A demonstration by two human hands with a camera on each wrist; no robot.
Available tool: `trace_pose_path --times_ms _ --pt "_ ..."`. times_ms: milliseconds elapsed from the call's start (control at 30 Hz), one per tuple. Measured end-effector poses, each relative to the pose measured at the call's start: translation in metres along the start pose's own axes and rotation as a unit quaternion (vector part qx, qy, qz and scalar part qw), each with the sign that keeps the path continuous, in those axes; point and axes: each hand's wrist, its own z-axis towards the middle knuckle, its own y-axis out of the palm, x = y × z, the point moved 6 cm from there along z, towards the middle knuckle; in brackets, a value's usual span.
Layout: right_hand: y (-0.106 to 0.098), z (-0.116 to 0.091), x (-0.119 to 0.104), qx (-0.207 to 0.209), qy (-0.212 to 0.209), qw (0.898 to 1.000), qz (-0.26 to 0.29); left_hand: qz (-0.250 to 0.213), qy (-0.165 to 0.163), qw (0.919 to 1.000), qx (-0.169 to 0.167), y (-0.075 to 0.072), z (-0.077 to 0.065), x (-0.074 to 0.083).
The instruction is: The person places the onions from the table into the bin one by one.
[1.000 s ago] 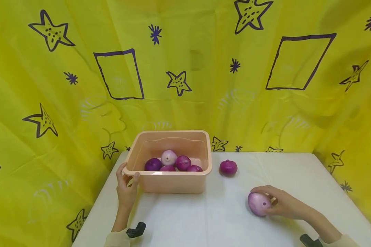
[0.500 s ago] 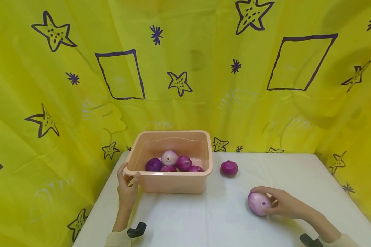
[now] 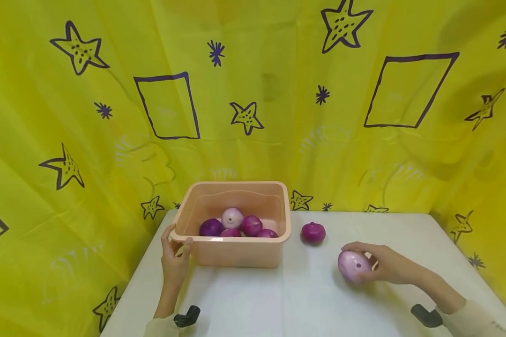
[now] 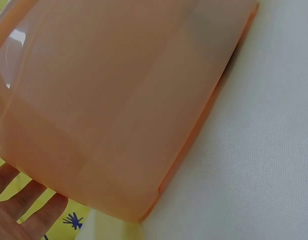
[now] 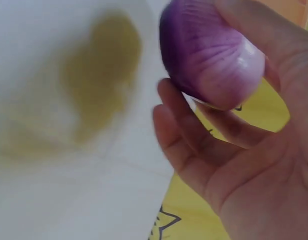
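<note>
One pale purple onion (image 3: 353,265) now sits a little higher than a second ago, clear of the white table (image 3: 303,299), with the right hand (image 3: 385,267) curled around it. The left hand (image 3: 174,262) keeps its grip on the peach tub (image 3: 236,252) corner; a darker onion (image 3: 313,232) lies untouched beside the tub.

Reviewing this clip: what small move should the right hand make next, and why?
Probably carry the pale purple onion leftward toward the peach tub. The right hand already grips it just off the white table, the left hand holds the tub's corner, and five similar onions lie inside.
</note>
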Motion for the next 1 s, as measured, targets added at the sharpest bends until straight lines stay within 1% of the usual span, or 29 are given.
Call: trace_pose_path --times_ms 100,233,333,433,633,767,900,1000 --pt "-0.015 0.008 -0.001 0.035 0.021 0.999 -0.007 0.001 -0.005 1.0 0.0 0.0 0.0 -0.002" --pt "-0.036 0.02 -0.005 0.085 0.047 0.995 -0.017 0.002 -0.004 1.0 -0.002 0.0 0.0 -0.002" --pt "-0.052 0.029 -0.009 0.114 0.055 0.991 -0.033 0.005 -0.003 1.0 0.0 0.0 0.0 -0.001" --pt "-0.068 0.037 -0.013 0.139 0.07 0.987 -0.047 0.004 -0.003 1.0 0.001 0.0 -0.001 0.001" --pt "-0.096 0.049 -0.016 0.193 0.109 0.974 -0.055 -0.002 -0.001 1.0 -0.001 -0.001 -0.001 0.001" --pt "-0.105 0.056 -0.018 0.209 0.111 0.97 -0.056 -0.002 -0.006 1.0 0.0 -0.001 -0.001 0.001" --pt "-0.106 0.062 -0.02 0.21 0.101 0.971 -0.052 0.002 -0.009 1.0 -0.001 0.0 -0.001 0.0" --pt "-0.106 0.066 -0.019 0.21 0.092 0.972 -0.05 0.004 -0.005 1.0 0.001 -0.001 -0.001 0.0"
